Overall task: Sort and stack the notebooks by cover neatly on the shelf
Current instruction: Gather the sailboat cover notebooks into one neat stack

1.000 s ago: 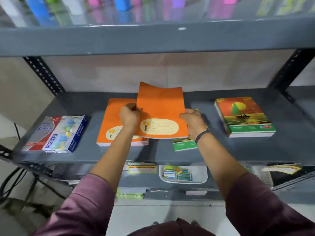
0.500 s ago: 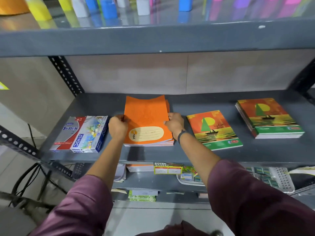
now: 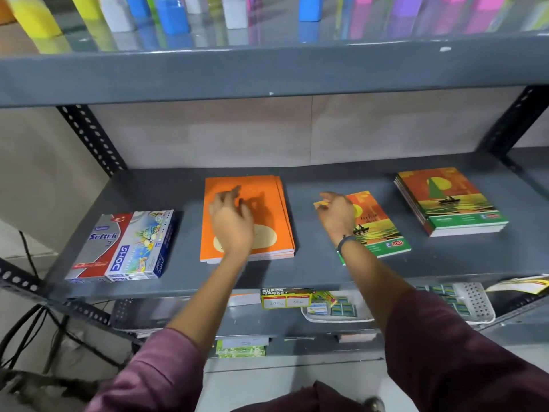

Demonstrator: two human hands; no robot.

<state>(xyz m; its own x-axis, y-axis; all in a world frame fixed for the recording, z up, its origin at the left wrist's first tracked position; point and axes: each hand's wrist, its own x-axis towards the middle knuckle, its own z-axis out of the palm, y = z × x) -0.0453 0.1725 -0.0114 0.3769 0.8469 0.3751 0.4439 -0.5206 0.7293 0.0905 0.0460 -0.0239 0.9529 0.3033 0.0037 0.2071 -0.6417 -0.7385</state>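
Observation:
A stack of orange notebooks (image 3: 264,203) lies flat on the grey middle shelf (image 3: 312,272). My left hand (image 3: 231,221) hovers over it, fingers spread, holding nothing. To the right lies a single sailboat-cover notebook (image 3: 377,230), in orange, yellow and green. My right hand (image 3: 335,215) is over its left edge, fingers loosely apart, gripping nothing that I can make out. A stack of the same sailboat notebooks (image 3: 451,200) sits further right on the shelf.
Two flat boxes (image 3: 124,245) lie at the shelf's left end. Coloured bottles (image 3: 172,13) stand on the glass shelf above. Below, a white tray (image 3: 335,307) of small packets and price cards (image 3: 285,298) sit on the lower shelf. Slotted uprights (image 3: 92,138) frame the bay.
Both hands have let go of the orange notebook, which now lies on the orange stack. My right hand has moved right onto the single sailboat notebook.

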